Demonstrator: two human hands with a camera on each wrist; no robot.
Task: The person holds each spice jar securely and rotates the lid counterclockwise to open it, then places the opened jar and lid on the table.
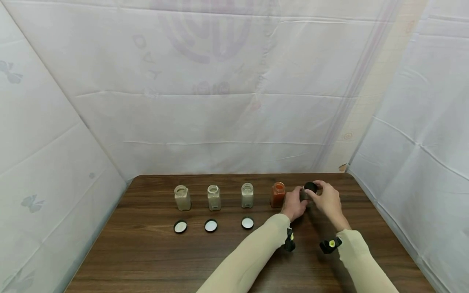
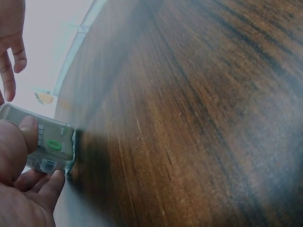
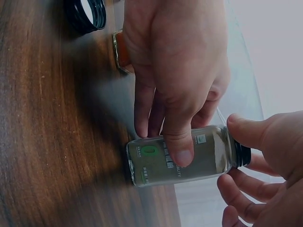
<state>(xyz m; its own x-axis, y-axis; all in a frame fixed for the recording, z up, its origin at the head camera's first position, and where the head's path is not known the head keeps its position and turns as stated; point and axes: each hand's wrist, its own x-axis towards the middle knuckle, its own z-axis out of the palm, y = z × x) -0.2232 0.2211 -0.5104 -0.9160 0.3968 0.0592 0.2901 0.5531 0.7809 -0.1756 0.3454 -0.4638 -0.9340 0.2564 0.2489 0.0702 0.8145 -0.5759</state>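
Observation:
At the right of the table, my left hand (image 1: 293,204) grips the body of a square glass spice jar (image 3: 158,161) filled with grey-brown powder. The jar stands upright, its base at the tabletop. My right hand (image 1: 327,200) pinches the black lid (image 1: 310,187) at its top, thumb on one side and fingers on the other. The lid sits on the jar's mouth in the right wrist view. A green mark and a label show on the glass. Just left of my left hand stands a lidless jar of orange-red powder (image 1: 278,199).
Three lidless jars of pale contents, left (image 1: 182,200), middle (image 1: 214,201) and right (image 1: 247,198), stand in a row. Upturned black lids (image 1: 180,226) lie before them. The dark wooden table (image 1: 154,260) meets white cloth walls (image 1: 220,122) at back and sides.

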